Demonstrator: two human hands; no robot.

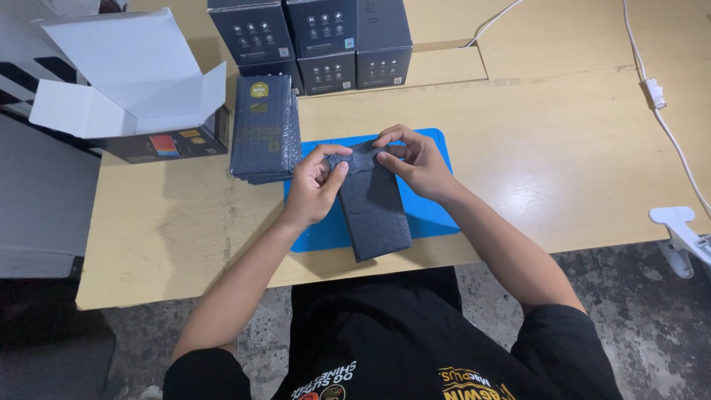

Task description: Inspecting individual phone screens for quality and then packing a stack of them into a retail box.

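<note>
A dark grey bubble mailer [374, 207] lies lengthwise on a blue mat [429, 218] at the table's front edge. My left hand [315, 185] pinches the mailer's far left corner between thumb and fingers. My right hand [415, 159] grips the far right corner, its fingers curled over the top flap. Both hands meet at the mailer's far end, which looks folded or creased there. What is inside the mailer is hidden.
A stack of dark bubble mailers [264, 126] lies left of the mat. An open dark box with white flaps [133, 89] stands at far left. Several dark boxes [318, 41] line the back. A white cable [666, 111] and clamp [678, 226] sit at right on the wooden table [563, 148].
</note>
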